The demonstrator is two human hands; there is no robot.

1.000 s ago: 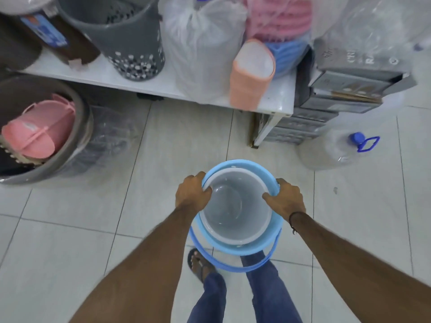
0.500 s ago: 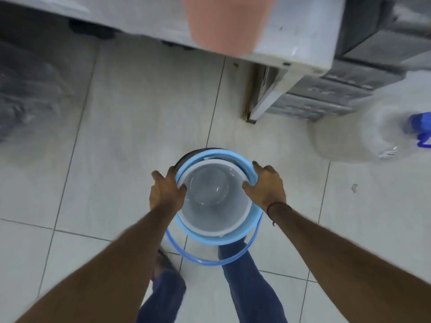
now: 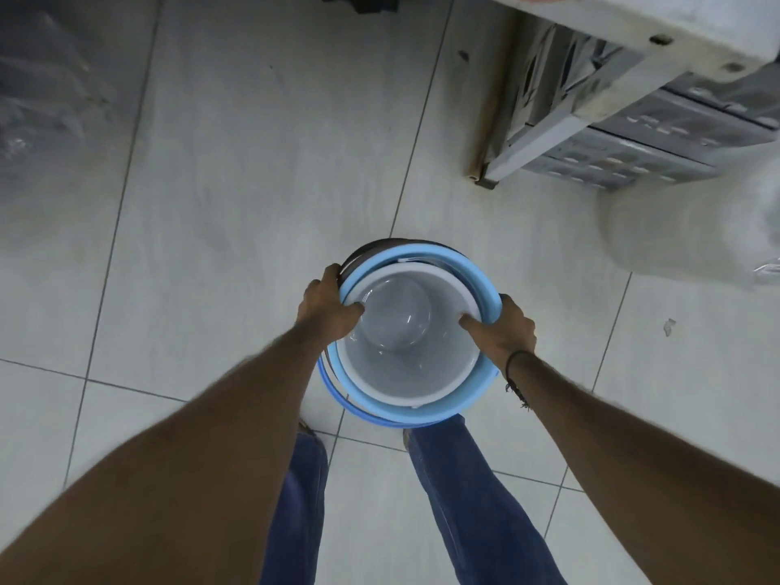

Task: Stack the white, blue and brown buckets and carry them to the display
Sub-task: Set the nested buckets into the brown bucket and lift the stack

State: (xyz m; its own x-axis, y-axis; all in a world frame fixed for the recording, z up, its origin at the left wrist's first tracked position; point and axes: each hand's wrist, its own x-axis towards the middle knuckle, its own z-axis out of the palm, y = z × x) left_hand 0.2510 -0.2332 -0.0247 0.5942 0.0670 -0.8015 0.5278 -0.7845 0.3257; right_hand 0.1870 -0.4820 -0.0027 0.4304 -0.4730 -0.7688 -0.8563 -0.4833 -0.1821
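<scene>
Left fingers point(image 3: 353, 308): clamped on the left side of the nested bucket rims, thumb hooked inside the white bucket point(image 3: 415, 384), the other digits curled over the outside.
Right fingers point(image 3: 468, 322): clamped on the right side of the same rims, thumb tip inside the white bucket, the rest wrapped round the outer edge.
Left hand point(image 3: 325, 308): rests on the rims, forearm reaching in from the lower left.
Right hand point(image 3: 502, 331): grips opposite the left one; a dark cord sits at the wrist.
White bucket: innermost, nested in the blue bucket point(image 3: 477, 276), mouth up, empty.
Blue bucket: rim rings the white one; its blue handle hangs down at the near side.
Brown bucket point(image 3: 371, 248): only a dark arc of rim shows beyond the blue rim at the far left, so it sits outermost.
Stack position: above the tiled floor point(image 3: 253, 183), just ahead of the person's jeans point(image 3: 472, 500).
Surface point(image 3: 633, 23): white, at the upper right, with grey crates point(image 3: 633, 154) beneath it, well apart from the buckets.
</scene>
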